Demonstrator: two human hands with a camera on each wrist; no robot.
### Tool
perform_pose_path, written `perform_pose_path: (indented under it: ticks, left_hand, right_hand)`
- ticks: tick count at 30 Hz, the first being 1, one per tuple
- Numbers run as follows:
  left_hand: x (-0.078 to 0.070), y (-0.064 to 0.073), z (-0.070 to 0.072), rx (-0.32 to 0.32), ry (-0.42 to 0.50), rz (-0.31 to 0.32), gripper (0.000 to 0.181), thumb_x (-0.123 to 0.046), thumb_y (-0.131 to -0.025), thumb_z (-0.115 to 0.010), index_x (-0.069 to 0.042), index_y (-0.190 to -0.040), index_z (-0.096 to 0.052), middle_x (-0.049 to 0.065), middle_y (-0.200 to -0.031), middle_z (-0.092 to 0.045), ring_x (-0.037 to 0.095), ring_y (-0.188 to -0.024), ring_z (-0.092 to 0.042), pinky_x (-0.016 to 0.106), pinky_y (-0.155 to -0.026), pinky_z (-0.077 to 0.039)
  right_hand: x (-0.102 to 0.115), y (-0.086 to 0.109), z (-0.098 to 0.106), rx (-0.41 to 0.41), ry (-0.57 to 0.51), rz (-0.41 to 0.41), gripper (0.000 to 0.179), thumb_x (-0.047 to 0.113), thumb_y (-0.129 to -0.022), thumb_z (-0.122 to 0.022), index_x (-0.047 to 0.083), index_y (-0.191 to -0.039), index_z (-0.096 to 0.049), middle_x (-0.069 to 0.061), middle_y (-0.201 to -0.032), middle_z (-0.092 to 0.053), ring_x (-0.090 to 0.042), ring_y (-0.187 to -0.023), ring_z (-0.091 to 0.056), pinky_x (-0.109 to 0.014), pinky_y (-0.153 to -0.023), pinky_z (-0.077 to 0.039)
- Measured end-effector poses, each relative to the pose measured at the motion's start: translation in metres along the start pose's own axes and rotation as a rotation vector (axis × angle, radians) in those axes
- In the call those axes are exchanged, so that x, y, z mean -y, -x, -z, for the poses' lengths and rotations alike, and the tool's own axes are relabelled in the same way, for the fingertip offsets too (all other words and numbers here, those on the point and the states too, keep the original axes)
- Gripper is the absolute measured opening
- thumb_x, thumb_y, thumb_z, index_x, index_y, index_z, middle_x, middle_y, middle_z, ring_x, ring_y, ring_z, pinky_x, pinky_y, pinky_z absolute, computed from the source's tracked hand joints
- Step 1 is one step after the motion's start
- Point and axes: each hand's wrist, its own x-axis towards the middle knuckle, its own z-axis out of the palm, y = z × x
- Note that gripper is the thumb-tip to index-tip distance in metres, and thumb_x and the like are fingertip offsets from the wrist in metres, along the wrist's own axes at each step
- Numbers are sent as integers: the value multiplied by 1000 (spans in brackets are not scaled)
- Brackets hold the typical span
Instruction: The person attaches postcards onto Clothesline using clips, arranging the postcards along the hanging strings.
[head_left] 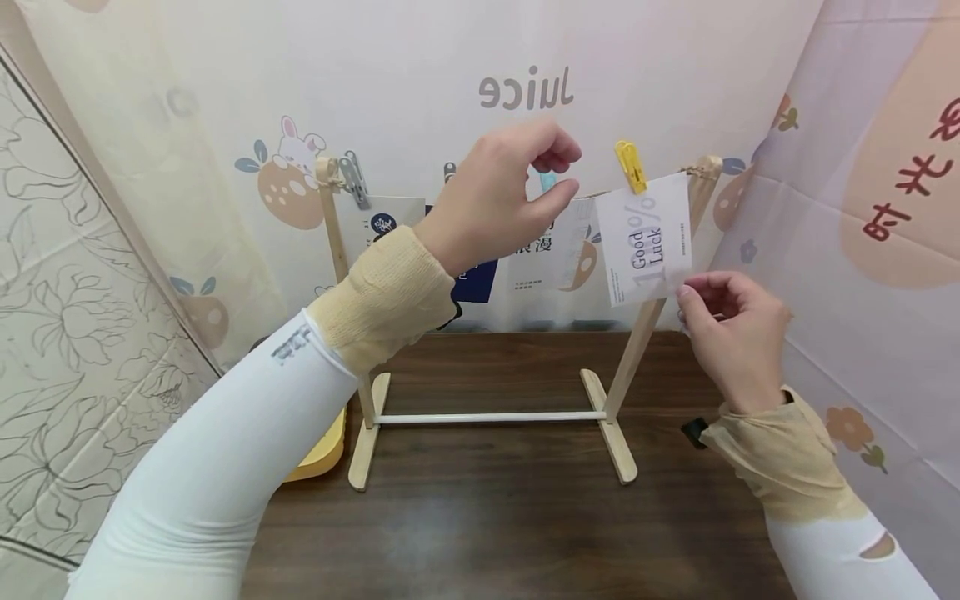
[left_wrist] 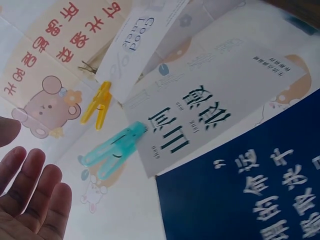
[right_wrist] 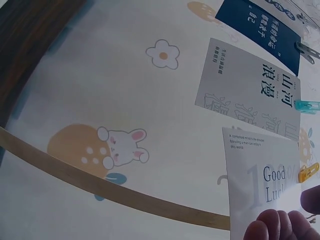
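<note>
A white "Good Luck" card point(head_left: 626, 250) hangs by a yellow clothespin point(head_left: 632, 167) near the stand's right post. My right hand point(head_left: 738, 329) pinches the card's lower right edge, thumb tip over it and the other fingers curled. My left hand point(head_left: 506, 192) is raised left of the yellow clothespin, fingers loosely bent, thumb apart, holding nothing. In the left wrist view, the teal clothespin point(left_wrist: 116, 149) clips a white card point(left_wrist: 200, 100) with Chinese writing, beside a dark blue card point(left_wrist: 240, 185). The left hand hides part of these cards in the head view.
The wooden stand point(head_left: 633, 367) has two posts, feet and a white lower bar point(head_left: 487, 417) on a dark wooden table point(head_left: 465, 517). A grey clothespin point(head_left: 355, 179) holds another card point(head_left: 397, 212) at left. A yellow container point(head_left: 322, 450) sits beside the left foot. Printed curtains surround everything.
</note>
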Motion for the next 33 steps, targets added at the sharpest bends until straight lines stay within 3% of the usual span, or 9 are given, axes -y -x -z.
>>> perform_pose_path:
  ticks: [10, 23, 33]
  left_hand:
    - [16, 24, -5, -19, 56, 52, 19, -6, -103, -66, 4, -118, -73, 14, -113, -76, 25, -104, -69, 34, -91, -59]
    - [30, 60, -14, -27, 59, 114, 21, -10, -103, -70, 2, -120, -73, 13, -114, -78, 22, -102, -71, 33, -94, -58]
    - [43, 88, -23, -81, 28, 99, 19, -9, -101, -72, 3, -115, -75, 14, -106, -79, 23, -95, -73, 37, -90, -62]
  right_hand:
    - [-4, 10, -4, 10, -18, -6, 15, 13, -99, -72, 0, -107, -75, 25, -72, -64, 4, -63, -60, -11, -58, -47]
    - [-12, 19, -10, 29, -16, -17, 15, 13, -99, -74, -2, -101, -75, 25, -68, -63, 5, -61, -61, -11, -54, -46]
    - [-17, 29, -15, 40, -31, -8, 13, 11, -98, -75, -2, -103, -76, 24, -69, -65, 5, -61, -63, -11, -56, -47]
